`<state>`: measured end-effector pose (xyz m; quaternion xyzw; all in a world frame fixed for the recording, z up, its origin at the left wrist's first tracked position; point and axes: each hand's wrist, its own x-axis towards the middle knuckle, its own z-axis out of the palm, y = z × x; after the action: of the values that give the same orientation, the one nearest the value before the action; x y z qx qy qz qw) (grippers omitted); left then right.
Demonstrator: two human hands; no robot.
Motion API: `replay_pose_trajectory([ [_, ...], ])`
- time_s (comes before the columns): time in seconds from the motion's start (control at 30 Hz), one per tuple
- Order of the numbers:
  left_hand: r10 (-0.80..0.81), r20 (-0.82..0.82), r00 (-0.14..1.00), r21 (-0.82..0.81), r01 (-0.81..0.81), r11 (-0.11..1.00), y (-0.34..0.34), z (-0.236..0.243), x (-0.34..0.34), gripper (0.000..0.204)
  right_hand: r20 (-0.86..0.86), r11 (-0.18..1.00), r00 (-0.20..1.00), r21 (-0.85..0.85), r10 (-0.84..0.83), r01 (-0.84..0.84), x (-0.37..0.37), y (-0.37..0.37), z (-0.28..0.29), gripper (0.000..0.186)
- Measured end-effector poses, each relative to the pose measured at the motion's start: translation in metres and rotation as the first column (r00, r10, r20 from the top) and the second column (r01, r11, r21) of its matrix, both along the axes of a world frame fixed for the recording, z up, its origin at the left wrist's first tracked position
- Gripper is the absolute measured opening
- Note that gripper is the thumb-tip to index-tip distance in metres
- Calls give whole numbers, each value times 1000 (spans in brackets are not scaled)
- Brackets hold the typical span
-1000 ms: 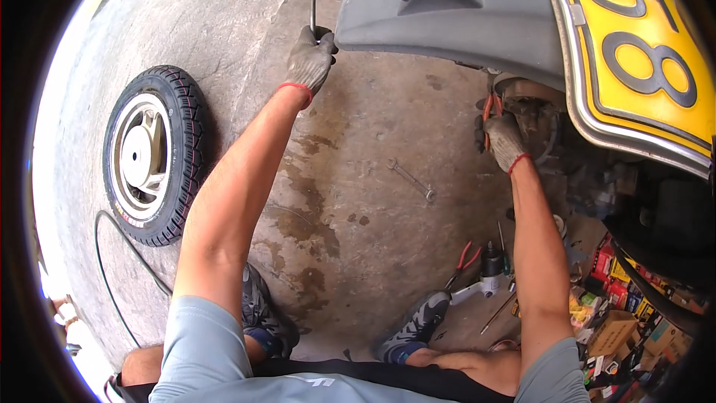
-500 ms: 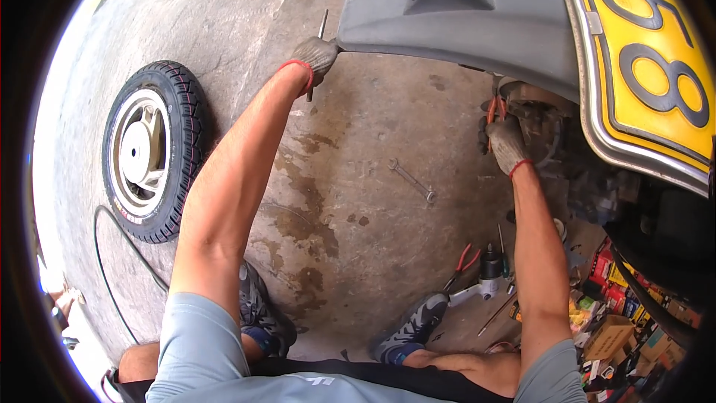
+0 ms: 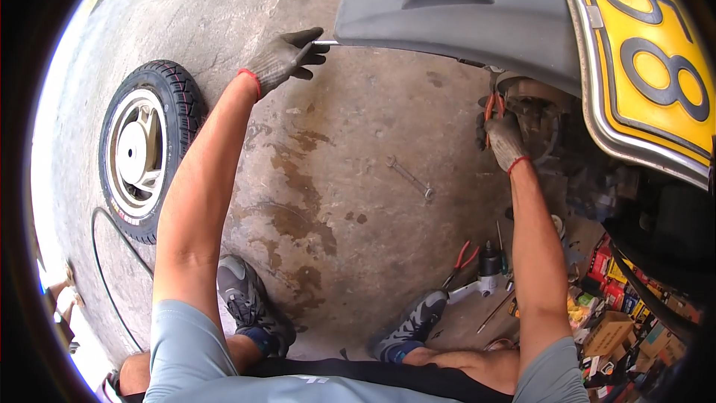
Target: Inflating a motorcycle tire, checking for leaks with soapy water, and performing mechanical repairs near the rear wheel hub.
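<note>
My left hand [image 3: 283,64], in a grey work glove with a red cuff, is at the rounded end of a dark grey plastic fender [image 3: 455,26]. Its fingers are partly spread around a T-handle wrench [image 3: 324,42], whose metal shaft runs right to the fender's edge. Part of the wrench is hidden by the glove. Beneath the fender's lower edge, my gloved right hand [image 3: 507,136] grips orange-handled pliers [image 3: 495,107]. Their jaws point up toward the fender's underside, beside a round metal part [image 3: 533,89]; what they touch is too small to make out.
A wheel with a tyre [image 3: 153,149] lies at left, a black hose [image 3: 112,276] below it. An open-end wrench [image 3: 410,177] rests on the concrete. Red-handled pliers [image 3: 462,261] and a power tool [image 3: 488,269] are near my right foot. Boxes [image 3: 608,334] crowd the lower right.
My left hand has shifted left and loosened from a fist to spread fingers, and the wrench's crossbar no longer stands upright in it. The right hand keeps its grip on the pliers.
</note>
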<state>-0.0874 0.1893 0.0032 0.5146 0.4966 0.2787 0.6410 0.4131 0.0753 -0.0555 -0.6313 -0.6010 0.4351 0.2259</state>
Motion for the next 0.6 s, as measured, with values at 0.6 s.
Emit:
replay_pose_trajectory([
  [0.6, 168, -178, 970, 52, -161, 986, 28, -6, 34, 41, 316, 969, 916, -81, 248, -234, 4, 0, 16, 52],
])
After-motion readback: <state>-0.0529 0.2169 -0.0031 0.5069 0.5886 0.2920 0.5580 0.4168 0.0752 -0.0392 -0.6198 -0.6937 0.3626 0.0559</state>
